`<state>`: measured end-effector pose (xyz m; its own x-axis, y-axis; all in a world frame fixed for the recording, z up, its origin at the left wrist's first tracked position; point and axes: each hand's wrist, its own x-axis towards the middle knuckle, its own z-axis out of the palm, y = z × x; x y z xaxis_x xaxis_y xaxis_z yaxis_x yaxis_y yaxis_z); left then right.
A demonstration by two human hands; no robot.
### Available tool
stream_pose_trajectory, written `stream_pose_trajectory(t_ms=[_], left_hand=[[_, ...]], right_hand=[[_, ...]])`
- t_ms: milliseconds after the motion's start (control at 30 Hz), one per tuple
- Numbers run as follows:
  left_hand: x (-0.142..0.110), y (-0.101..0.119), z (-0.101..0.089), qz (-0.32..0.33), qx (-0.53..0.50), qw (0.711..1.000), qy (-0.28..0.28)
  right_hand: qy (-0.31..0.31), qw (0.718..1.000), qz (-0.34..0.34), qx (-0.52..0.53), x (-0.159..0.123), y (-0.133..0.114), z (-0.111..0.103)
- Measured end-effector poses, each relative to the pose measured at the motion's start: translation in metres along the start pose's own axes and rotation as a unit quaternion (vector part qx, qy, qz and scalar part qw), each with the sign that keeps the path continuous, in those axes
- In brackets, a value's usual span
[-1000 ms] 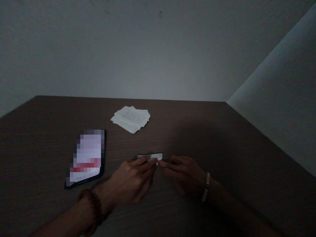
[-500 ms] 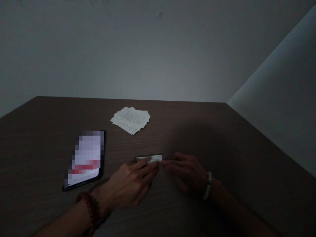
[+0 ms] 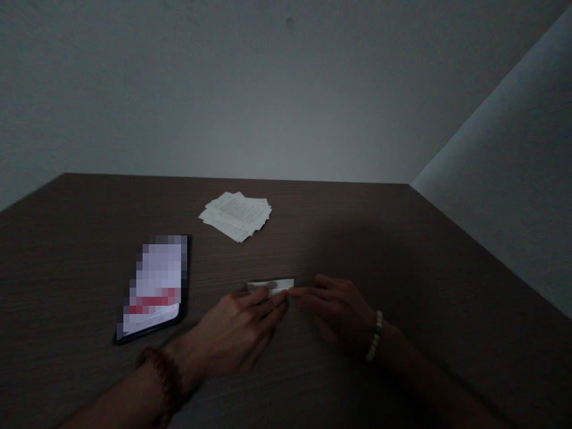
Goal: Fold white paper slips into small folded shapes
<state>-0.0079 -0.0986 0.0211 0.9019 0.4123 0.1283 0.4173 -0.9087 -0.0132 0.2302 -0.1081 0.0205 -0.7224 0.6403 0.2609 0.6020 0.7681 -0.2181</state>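
Note:
A small folded strip of white paper (image 3: 281, 283) lies on the dark wood table, its lower left part hidden under fingers. My left hand (image 3: 243, 328) comes over it from the left, fingers close together and holding it against the tabletop. From the right, my right hand (image 3: 337, 307) reaches the paper's right end, where its forefinger tip pinches at the lower corner beside my left fingertips. Its other fingers are bent, and both thumbs are mostly hidden.
Behind the hands a loose stack of printed paper sheets (image 3: 236, 215) rests on the table (image 3: 339, 199). To the left lies a phone (image 3: 156, 280) with a lit, blurred screen. Walls (image 3: 268, 89) border the table's back and right side. The light is dim.
Almost nothing differs. Both hands stay at the paper strip, with only tiny finger shifts, and the whole view has moved very slightly.

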Motion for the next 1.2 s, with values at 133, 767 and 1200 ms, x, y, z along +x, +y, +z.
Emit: stream_pose_trajectory(t_ms=[133,767,1200], left_hand=[[-0.0015,0.0008,-0.0029,0.007,0.015,1.000,-0.012],[0.0015,0.0025,-0.0069,0.007,0.016,1.000,-0.021],[0.0017,0.0029,-0.0052,-0.002,0.006,1.000,-0.002]], right_hand=[[0.010,1.000,0.023,-0.001,0.0014,-0.0020,0.0035],[-0.014,1.000,-0.001,0.014,0.0009,0.0008,-0.0029],[-0.017,0.999,-0.005,-0.035,-0.0007,-0.0017,0.0001]])
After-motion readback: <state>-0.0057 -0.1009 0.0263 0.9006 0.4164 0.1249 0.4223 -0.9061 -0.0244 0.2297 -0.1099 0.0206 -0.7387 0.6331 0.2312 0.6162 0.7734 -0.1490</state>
